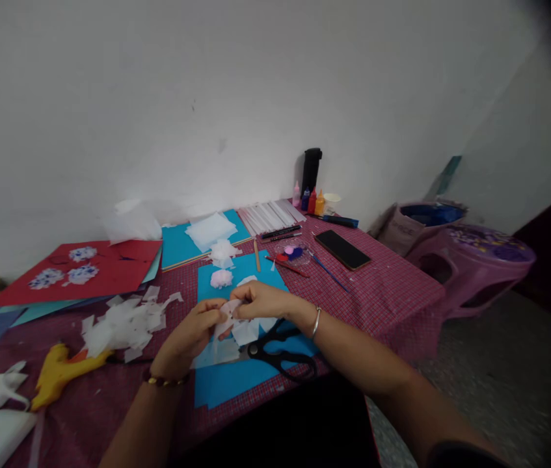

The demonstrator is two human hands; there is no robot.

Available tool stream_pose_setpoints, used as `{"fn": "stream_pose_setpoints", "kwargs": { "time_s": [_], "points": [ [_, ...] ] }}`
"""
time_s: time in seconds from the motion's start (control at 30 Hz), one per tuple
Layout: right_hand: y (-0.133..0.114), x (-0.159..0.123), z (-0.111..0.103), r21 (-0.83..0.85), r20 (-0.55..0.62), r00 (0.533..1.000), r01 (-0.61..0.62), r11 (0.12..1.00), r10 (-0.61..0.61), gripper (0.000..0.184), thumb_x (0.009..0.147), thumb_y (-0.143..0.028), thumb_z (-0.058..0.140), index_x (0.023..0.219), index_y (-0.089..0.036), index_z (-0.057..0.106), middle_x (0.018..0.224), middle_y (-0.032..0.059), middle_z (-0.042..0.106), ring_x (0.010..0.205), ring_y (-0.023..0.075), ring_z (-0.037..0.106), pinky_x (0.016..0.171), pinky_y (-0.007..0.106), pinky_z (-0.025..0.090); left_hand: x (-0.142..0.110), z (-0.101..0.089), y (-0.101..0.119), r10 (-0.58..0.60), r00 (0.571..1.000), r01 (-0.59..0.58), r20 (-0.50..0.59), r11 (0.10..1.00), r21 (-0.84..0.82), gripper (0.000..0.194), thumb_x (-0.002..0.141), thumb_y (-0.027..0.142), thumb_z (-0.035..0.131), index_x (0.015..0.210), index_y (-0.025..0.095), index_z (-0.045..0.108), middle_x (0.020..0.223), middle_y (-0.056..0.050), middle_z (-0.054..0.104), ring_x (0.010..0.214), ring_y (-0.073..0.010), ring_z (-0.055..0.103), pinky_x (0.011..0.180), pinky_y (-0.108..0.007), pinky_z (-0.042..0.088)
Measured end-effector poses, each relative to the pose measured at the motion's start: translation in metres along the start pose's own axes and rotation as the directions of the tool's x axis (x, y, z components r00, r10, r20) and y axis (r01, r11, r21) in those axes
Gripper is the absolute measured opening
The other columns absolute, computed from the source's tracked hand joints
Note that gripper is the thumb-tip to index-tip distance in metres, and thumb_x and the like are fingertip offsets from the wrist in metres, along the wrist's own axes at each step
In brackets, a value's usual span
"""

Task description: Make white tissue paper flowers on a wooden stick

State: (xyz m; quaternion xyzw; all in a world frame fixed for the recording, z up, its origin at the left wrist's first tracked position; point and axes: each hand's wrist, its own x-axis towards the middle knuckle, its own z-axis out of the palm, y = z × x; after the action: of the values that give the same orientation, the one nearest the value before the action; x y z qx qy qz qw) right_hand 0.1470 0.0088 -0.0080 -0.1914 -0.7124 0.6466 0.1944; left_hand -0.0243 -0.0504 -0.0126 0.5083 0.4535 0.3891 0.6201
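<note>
Between both hands (226, 318) — half-hidden tissue (229, 311)

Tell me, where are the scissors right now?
The scissors lie on the blue paper at the table's near edge, just below the right hand, under that wrist.

White tissue piece (229, 312), thin, crumpled, pinched between both hands above blue paper sheet (236, 383).

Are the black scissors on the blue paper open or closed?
Closed: the scissors lie flat, handles together, no gap visible between blades.
</note>
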Motion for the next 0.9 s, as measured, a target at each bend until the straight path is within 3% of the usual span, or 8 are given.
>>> {"fn": "stream_pose_setpoints", "kwargs": {
  "time_s": [0.13,0.27,0.43,0.63,0.73,0.83,0.9],
  "points": [
    [0.003,0.001,-0.001,0.018,0.000,1.000,-0.003,1.000,0.003,0.004,0.067,-0.015,0.055,0.070,-0.014,0.053,0.057,-0.0072,0.048,0.050,0.0046,0.044,0.047,0.015,0.034,-0.002,0.002,0.004,-0.006,1.000,0.006,-0.006,1.000,0.030,0.007,0.057,0.020,0.055,0.052,0.016,0.057,0.044,0.003,0.053,0.042,-0.0087,0.042,0.045,-0.021,0.033],
    [0.007,0.002,-0.002,-0.007,-0.020,0.999,0.030,1.000,-0.030,0.007,0.069,-0.019,0.058,0.071,-0.014,0.054,0.057,-0.0069,0.048,0.051,0.0047,0.044,0.048,0.016,0.034,-0.002,0.005,0.007,-0.003,0.991,0.015,-0.135,0.996,0.090,0.016,0.062,0.030,0.060,0.053,0.017,0.058,0.046,0.002,0.054,0.043,-0.0105,0.044,0.044,-0.022,0.034],
    [0.006,0.003,-0.003,-0.117,-0.059,0.996,0.055,0.992,-0.062,0.014,0.071,-0.025,0.062,0.073,-0.013,0.056,0.059,-0.0057,0.048,0.053,0.0055,0.042,0.049,0.017,0.031,0.001,0.003,0.004,0.090,0.980,-0.050,-0.178,0.974,0.221,0.034,0.075,0.038,0.050,0.047,0.019,0.052,0.046,0.000,0.051,0.045,-0.0134,0.045,0.048,-0.026,0.037],
    [0.007,0.006,-0.001,-0.249,-0.212,0.970,0.065,0.966,-0.120,0.016,0.075,-0.027,0.057,0.067,-0.014,0.050,0.058,-0.0067,0.038,0.055,0.0060,0.036,0.049,0.018,0.026,0.004,0.002,0.004,0.206,0.931,-0.081,-0.302,0.922,0.378,0.030,0.079,0.036,0.047,0.054,0.019,0.051,0.050,0.003,0.046,0.049,-0.0129,0.042,0.049,-0.024,0.032],
    [0.006,0.006,-0.001,-0.383,-0.253,0.953,0.058,0.922,-0.164,0.015,0.076,-0.025,0.056,0.067,-0.015,0.048,0.060,-0.0062,0.038,0.057,0.0068,0.037,0.051,0.018,0.027,0.002,0.007,0.007,0.346,0.874,-0.083,-0.342,0.798,0.597,0.030,0.079,0.035,0.049,0.053,0.020,0.044,0.050,0.005,0.038,0.050,-0.0124,0.038,0.049,-0.025,0.026],
    [0.002,0.004,-0.001,-0.480,-0.283,0.935,0.054,0.876,-0.212,0.011,0.076,-0.024,0.056,0.072,-0.016,0.051,0.064,-0.0052,0.044,0.059,0.0076,0.040,0.053,0.019,0.029,0.000,0.012,0.008,0.509,0.823,-0.103,-0.250,0.568,0.817,0.030,0.082,0.031,0.046,0.055,0.020,0.039,0.052,0.005,0.037,0.052,-0.0123,0.039,0.051,-0.025,0.023],
    [0.000,0.003,-0.001,-0.498,-0.298,0.929,0.044,0.866,-0.219,0.011,0.076,-0.025,0.056,0.074,-0.016,0.052,0.065,-0.0046,0.047,0.060,0.0078,0.042,0.054,0.018,0.031,-0.001,0.014,0.007,0.550,0.816,-0.104,-0.179,0.444,0.890,0.029,0.085,0.028,0.043,0.057,0.021,0.038,0.054,0.005,0.038,0.053,-0.0124,0.040,0.052,-0.026,0.024]
  ]
}}
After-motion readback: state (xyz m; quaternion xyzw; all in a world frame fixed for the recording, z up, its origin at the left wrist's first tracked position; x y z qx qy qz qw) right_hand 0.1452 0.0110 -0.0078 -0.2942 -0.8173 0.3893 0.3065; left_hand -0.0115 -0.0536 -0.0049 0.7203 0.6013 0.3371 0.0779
